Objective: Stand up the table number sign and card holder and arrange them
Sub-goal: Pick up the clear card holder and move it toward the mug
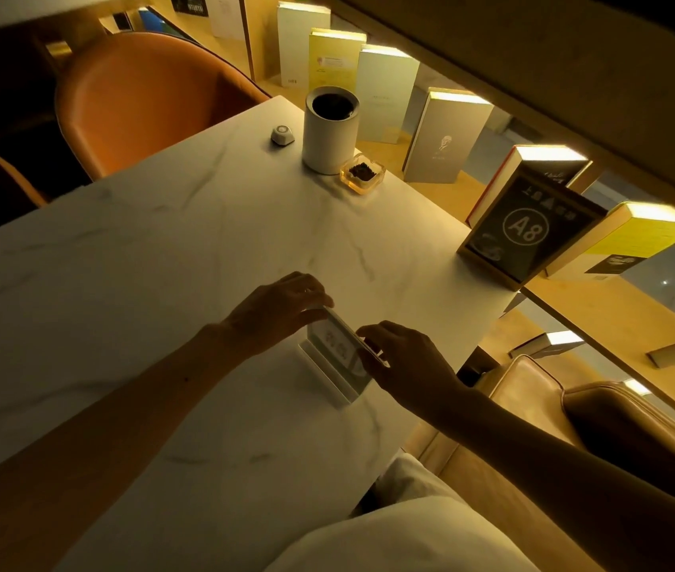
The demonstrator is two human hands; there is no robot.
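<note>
The dark table number sign (pixel 523 233), marked A8 in a wooden frame, stands upright at the right edge of the white marble table (pixel 154 258). Nearer to me, a small white card holder (pixel 333 359) stands on its base close to the same edge, with a pale card in its slot. My left hand (pixel 282 309) grips the card's left top corner. My right hand (pixel 406 361) pinches its right end. Both hands hide parts of the card.
A white cylindrical bin (pixel 327 130), a small call button (pixel 282 135) and a glass ashtray (pixel 362 174) sit at the far side of the table. An orange chair (pixel 142 101) is beyond it. Books (pixel 443 134) stand on the lit shelf to the right. A tan seat (pixel 554 406) lies below right.
</note>
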